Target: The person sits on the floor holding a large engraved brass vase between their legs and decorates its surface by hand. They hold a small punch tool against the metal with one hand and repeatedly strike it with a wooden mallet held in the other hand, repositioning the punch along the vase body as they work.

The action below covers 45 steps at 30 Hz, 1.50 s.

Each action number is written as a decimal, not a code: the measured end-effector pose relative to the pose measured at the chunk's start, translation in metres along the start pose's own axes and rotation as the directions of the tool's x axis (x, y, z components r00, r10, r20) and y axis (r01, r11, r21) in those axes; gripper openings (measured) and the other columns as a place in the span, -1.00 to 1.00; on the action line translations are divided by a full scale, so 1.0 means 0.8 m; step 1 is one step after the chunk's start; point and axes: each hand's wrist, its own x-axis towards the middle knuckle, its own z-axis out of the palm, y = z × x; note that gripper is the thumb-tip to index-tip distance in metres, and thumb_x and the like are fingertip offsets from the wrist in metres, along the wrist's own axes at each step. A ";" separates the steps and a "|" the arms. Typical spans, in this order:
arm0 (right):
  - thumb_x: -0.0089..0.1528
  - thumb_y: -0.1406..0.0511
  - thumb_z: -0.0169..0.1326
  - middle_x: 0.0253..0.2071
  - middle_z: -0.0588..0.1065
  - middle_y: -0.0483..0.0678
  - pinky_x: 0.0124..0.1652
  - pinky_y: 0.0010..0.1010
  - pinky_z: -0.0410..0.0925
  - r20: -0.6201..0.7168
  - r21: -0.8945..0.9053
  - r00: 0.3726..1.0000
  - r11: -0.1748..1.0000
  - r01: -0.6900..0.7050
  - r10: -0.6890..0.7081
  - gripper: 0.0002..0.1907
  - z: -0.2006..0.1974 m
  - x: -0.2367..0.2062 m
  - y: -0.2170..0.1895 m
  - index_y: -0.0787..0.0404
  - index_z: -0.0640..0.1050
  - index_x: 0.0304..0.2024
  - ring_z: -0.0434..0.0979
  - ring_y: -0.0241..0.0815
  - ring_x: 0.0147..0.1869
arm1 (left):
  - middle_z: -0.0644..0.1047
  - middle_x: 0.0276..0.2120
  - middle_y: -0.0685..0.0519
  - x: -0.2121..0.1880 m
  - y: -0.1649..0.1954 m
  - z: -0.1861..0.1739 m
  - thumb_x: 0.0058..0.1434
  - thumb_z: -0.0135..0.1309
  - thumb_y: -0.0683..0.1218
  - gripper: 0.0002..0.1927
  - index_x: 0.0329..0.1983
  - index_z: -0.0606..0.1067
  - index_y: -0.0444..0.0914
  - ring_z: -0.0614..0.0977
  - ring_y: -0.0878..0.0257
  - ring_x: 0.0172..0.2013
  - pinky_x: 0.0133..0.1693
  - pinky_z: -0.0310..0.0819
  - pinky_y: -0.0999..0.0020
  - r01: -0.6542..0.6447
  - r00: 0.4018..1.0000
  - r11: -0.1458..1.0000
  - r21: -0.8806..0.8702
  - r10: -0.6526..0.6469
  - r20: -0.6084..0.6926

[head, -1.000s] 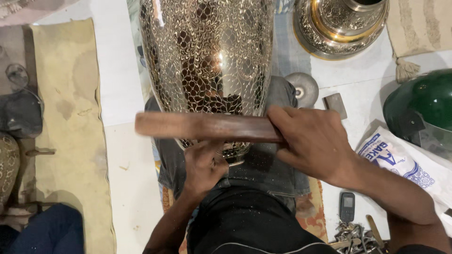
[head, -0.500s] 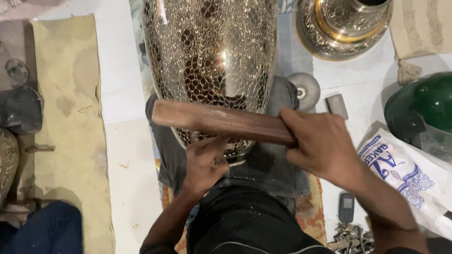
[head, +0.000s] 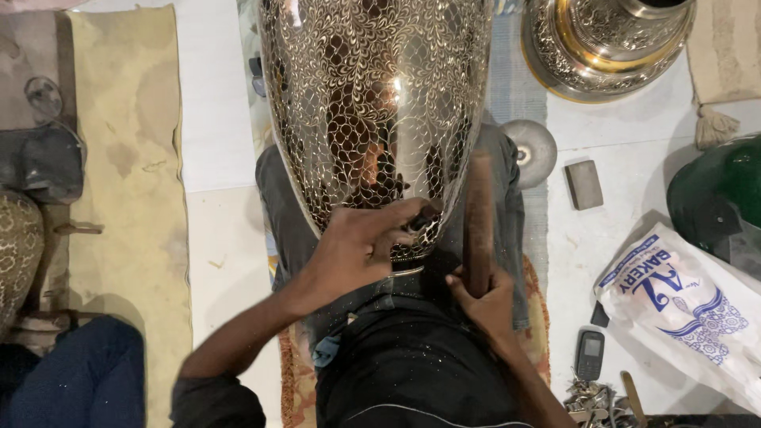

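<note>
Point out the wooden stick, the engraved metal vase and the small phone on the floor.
wooden stick (head: 479, 214): head view, middle of the shaft.
engraved metal vase (head: 372, 87): head view, patterned body.
small phone (head: 590, 354): head view, its front face.

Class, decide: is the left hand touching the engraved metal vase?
Touching. The head view shows the left hand pressed against the engraved metal vase near its narrow end, no gap.

Items I log by surface: vase (head: 372, 103), glossy engraved metal, scale pattern, mirror-bright; mallet (head: 478, 214), matt brown wood, smooth-worn; second vessel (head: 602, 40), polished brass-toned metal; bag (head: 690, 305), crinkled white plastic; mat (head: 131, 174), rough stained yellowish cloth.
</note>
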 end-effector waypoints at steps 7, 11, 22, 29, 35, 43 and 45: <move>-0.03 0.39 0.37 -0.43 0.53 -0.10 -0.32 -0.49 0.40 -0.036 -0.197 0.986 0.968 0.154 -0.165 -0.68 -0.050 0.005 -0.027 0.35 0.57 -0.26 0.52 -0.38 -0.35 | 0.59 -0.57 0.04 0.019 -0.001 -0.016 0.04 0.31 -0.09 -0.36 0.26 0.51 -0.12 0.54 0.28 -0.69 -0.59 0.42 0.30 -0.069 0.967 0.991 0.115 0.038 0.252; 0.03 0.42 0.38 -0.45 0.47 -0.04 -0.31 -0.50 0.33 -0.025 -0.168 0.994 0.981 0.101 -0.107 -0.72 -0.066 0.010 -0.041 0.35 0.52 -0.31 0.38 -0.38 -0.34 | 0.59 -0.59 0.11 0.022 -0.010 -0.017 0.11 0.30 -0.09 -0.43 0.24 0.53 -0.04 0.48 0.31 -0.73 -0.63 0.34 0.29 -0.143 0.959 0.984 0.104 0.112 0.259; 0.08 0.47 0.25 -0.56 0.37 -0.21 -0.29 -0.53 0.34 0.023 -0.028 0.985 0.985 0.172 -0.172 -0.82 -0.087 0.012 -0.043 0.27 0.47 -0.40 0.32 -0.46 -0.44 | 0.58 -0.61 0.10 0.028 -0.009 -0.014 0.25 0.29 0.04 -0.56 0.19 0.55 -0.09 0.50 0.37 -0.70 -0.65 0.32 0.34 -0.161 0.954 0.983 0.094 0.130 0.269; 0.07 0.50 0.19 -0.50 0.46 -0.19 -0.35 -0.54 0.32 -0.020 -0.030 0.994 0.993 0.110 -0.111 -0.86 -0.094 0.007 -0.050 0.26 0.52 -0.34 0.40 -0.42 -0.40 | 0.59 -0.59 0.08 0.030 -0.008 -0.016 0.17 0.19 -0.20 -0.52 0.20 0.59 -0.12 0.49 0.34 -0.71 -0.67 0.36 0.34 -0.167 0.947 0.977 0.131 0.122 0.297; 0.07 0.51 0.28 -0.47 0.48 -0.11 -0.32 -0.48 0.34 -0.067 -0.239 0.986 0.962 0.135 -0.155 -0.83 -0.090 0.005 -0.046 0.32 0.54 -0.33 0.44 -0.33 -0.37 | 0.50 -0.69 0.01 0.033 -0.004 -0.019 0.04 0.29 -0.16 -0.43 0.20 0.57 -0.12 0.48 0.24 -0.72 -0.62 0.36 0.23 -0.097 0.937 0.989 0.109 0.053 0.346; 0.03 0.56 0.18 -0.56 0.41 -0.09 -0.36 -0.42 0.30 -0.042 -0.171 0.999 0.985 0.023 -0.031 -0.79 -0.108 0.011 -0.044 0.24 0.43 -0.46 0.40 -0.35 -0.44 | 0.60 -0.58 -0.02 0.035 0.006 -0.022 -0.04 0.24 -0.17 -0.38 0.19 0.58 -0.11 0.59 0.20 -0.63 -0.54 0.46 0.23 -0.080 0.948 0.986 0.144 0.030 0.316; 0.14 0.54 0.26 -0.46 0.36 -0.20 -0.22 -0.52 0.37 -0.138 0.118 0.954 0.952 0.283 -0.267 -0.61 -0.107 0.013 -0.047 0.15 0.30 -0.51 0.38 -0.45 -0.32 | 0.62 -0.51 -0.05 0.037 0.007 -0.023 -0.01 0.24 -0.15 -0.41 0.19 0.57 -0.12 0.61 0.21 -0.61 -0.52 0.49 0.24 -0.086 0.952 0.986 0.141 0.040 0.304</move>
